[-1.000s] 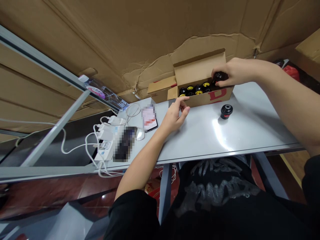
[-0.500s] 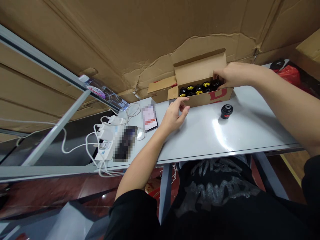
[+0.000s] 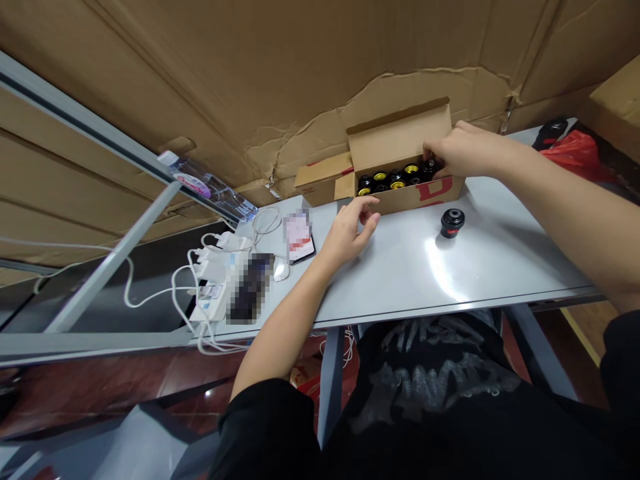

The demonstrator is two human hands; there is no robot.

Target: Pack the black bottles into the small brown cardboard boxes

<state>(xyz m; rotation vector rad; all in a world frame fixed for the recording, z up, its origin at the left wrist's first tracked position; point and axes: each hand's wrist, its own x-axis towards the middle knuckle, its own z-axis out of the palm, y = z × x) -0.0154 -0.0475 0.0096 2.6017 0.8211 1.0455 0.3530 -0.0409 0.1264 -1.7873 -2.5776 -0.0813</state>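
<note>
An open cardboard box [image 3: 407,198] holds several black bushings, a few with yellow rings, standing in rows. At the box's right end, my right hand [image 3: 453,152] reaches in with its fingers closed on a black bushing [image 3: 429,168], partly hidden by them. My left hand [image 3: 353,229] rests at the front left corner of the box, its thumb and fingers apart and nothing in them. Another black bushing [image 3: 453,223], with a round hole in its top and a red mark on its side, stands upright on the grey table [image 3: 395,267] in front of the box.
Left of my forearm lie a phone [image 3: 300,243], a dark blurred device [image 3: 250,290] and a white power strip [image 3: 213,303] with tangled cables. A water bottle [image 3: 210,187] leans by the metal frame. A red plastic bag [image 3: 575,152] lies at the far right; cardboard lines the back.
My right hand has shifted very slightly at the right end of the box, with its fingers still on the bushing. My left hand and the bushing on the table look unmoved.
</note>
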